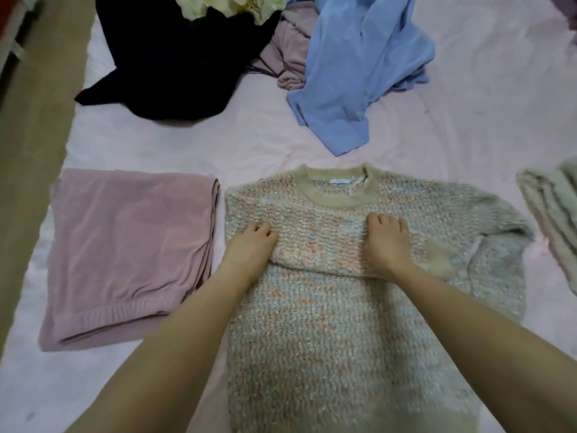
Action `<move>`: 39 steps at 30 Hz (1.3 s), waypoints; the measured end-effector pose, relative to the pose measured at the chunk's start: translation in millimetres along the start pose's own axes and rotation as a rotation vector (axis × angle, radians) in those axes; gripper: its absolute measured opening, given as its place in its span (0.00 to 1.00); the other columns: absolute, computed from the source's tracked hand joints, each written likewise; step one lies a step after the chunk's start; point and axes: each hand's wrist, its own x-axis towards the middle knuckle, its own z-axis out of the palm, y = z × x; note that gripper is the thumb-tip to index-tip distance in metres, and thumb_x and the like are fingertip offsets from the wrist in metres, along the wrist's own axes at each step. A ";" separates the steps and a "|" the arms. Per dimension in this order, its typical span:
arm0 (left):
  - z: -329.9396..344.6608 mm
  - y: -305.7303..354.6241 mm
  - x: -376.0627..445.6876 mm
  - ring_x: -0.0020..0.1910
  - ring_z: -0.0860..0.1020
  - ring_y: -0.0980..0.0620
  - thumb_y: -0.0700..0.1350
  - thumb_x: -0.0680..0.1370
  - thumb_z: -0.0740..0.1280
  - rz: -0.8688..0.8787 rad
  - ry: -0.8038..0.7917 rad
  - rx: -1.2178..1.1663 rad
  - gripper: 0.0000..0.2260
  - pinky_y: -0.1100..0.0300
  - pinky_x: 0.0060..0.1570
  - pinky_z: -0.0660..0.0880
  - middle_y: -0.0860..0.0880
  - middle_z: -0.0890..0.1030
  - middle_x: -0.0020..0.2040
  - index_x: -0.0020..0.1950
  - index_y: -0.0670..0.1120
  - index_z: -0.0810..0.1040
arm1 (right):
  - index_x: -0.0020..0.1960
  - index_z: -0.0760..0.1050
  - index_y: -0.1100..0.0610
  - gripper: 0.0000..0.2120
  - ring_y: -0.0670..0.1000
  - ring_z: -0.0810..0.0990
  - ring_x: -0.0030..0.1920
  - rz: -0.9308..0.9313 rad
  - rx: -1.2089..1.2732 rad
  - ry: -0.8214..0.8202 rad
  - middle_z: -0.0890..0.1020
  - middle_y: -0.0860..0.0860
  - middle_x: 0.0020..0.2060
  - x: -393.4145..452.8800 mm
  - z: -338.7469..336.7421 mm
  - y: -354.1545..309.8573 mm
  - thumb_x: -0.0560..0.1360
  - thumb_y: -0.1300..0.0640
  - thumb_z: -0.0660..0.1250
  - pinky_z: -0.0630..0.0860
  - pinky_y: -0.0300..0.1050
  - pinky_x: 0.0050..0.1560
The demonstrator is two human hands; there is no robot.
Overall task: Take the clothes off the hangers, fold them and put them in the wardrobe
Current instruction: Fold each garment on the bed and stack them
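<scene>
A chunky speckled knit sweater [327, 307] lies centre-bottom on the pink bed [468, 104]. Left hand [253, 245] and right hand [385, 242] press it, fingers curled into a folded sleeve. Folded mauve garment [125, 251] left; blue [359, 73] and black clothes [175, 64] above.

Yellow garment [237, 6] cut off by top edge. Grey-green folded piece [552, 214] cut by right edge. Sweater [327, 323] hem runs off bottom edge; left sleeve hidden. Neck label [343, 181] too blurred to read
</scene>
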 end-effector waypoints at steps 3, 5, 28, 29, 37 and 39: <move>-6.8 8.1 1.5 0.66 0.65 0.41 0.38 0.76 0.65 -0.073 -0.181 -0.009 0.23 0.49 0.56 0.72 0.43 0.65 0.68 0.70 0.44 0.63 | 0.65 0.67 0.58 0.17 0.60 0.70 0.64 0.180 -0.005 -0.101 0.74 0.58 0.61 1.0 1.4 32.3 0.77 0.61 0.56 0.53 0.58 0.73; -23.3 23.9 10.6 0.63 0.69 0.40 0.43 0.75 0.66 -0.148 -0.311 0.010 0.21 0.48 0.54 0.74 0.43 0.68 0.65 0.68 0.44 0.67 | 0.59 0.70 0.58 0.11 0.60 0.75 0.58 0.167 -0.017 -0.110 0.76 0.59 0.56 3.3 -0.5 55.6 0.78 0.60 0.57 0.63 0.57 0.67; -45.8 303.3 163.2 0.63 0.70 0.42 0.55 0.81 0.56 0.102 0.077 -0.113 0.17 0.48 0.64 0.64 0.45 0.71 0.65 0.63 0.47 0.72 | 0.71 0.62 0.63 0.27 0.61 0.67 0.66 0.445 0.686 0.149 0.67 0.60 0.66 -41.3 25.5 303.9 0.75 0.58 0.67 0.68 0.54 0.63; -49.2 320.4 169.8 0.62 0.71 0.42 0.55 0.80 0.55 0.156 0.054 -0.167 0.18 0.49 0.62 0.66 0.45 0.72 0.64 0.63 0.47 0.72 | 0.70 0.62 0.64 0.28 0.62 0.68 0.65 0.517 0.775 0.076 0.68 0.61 0.65 -42.5 28.5 313.1 0.75 0.58 0.68 0.69 0.53 0.62; -79.0 434.8 199.1 0.59 0.76 0.47 0.44 0.79 0.63 0.054 0.039 -0.815 0.15 0.58 0.59 0.71 0.44 0.77 0.60 0.64 0.42 0.75 | 0.43 0.66 0.58 0.07 0.54 0.72 0.43 0.559 1.043 -0.154 0.72 0.52 0.37 -36.9 34.3 345.8 0.77 0.59 0.63 0.62 0.44 0.39; -86.3 451.5 196.9 0.54 0.78 0.50 0.46 0.79 0.63 -0.055 -0.008 -0.976 0.13 0.56 0.55 0.74 0.48 0.79 0.55 0.62 0.44 0.77 | 0.47 0.63 0.59 0.05 0.53 0.70 0.43 0.613 1.162 -0.043 0.70 0.52 0.38 -40.7 15.2 355.1 0.79 0.59 0.59 0.59 0.45 0.37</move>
